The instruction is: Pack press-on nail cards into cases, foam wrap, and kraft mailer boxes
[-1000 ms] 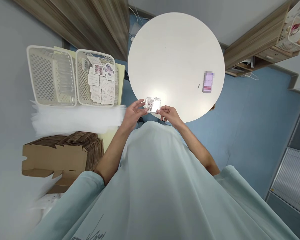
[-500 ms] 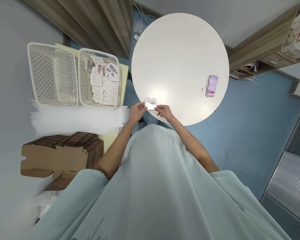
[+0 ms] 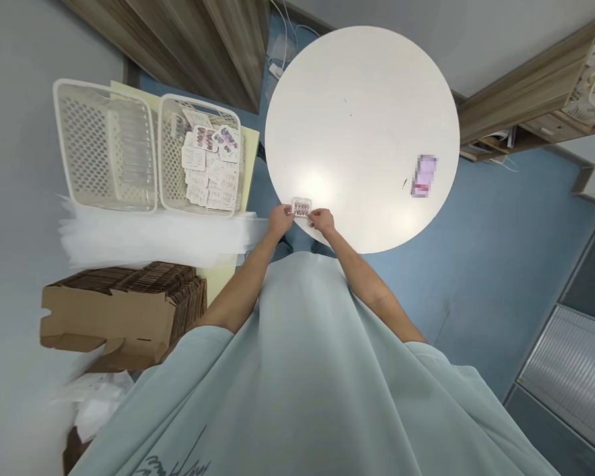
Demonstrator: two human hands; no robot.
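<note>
Both my hands hold a small clear plastic pack of dark press-on nails at the near edge of the round white table. My left hand pinches its left side with closed fingers. On the pack's right side, my right hand grips it the same way. The pack hovers just over the table rim, close to my body.
A small purple item lies on the table's right side. To the left stand two white mesh baskets, one holding clear trays, the other full of nail packs. Clear bags and flat cardboard boxes lie nearer.
The pack looks smaller and more edge-on than a second ago, its shiny face turned away; both hands have drawn closer together around it. The view has shifted slightly.
</note>
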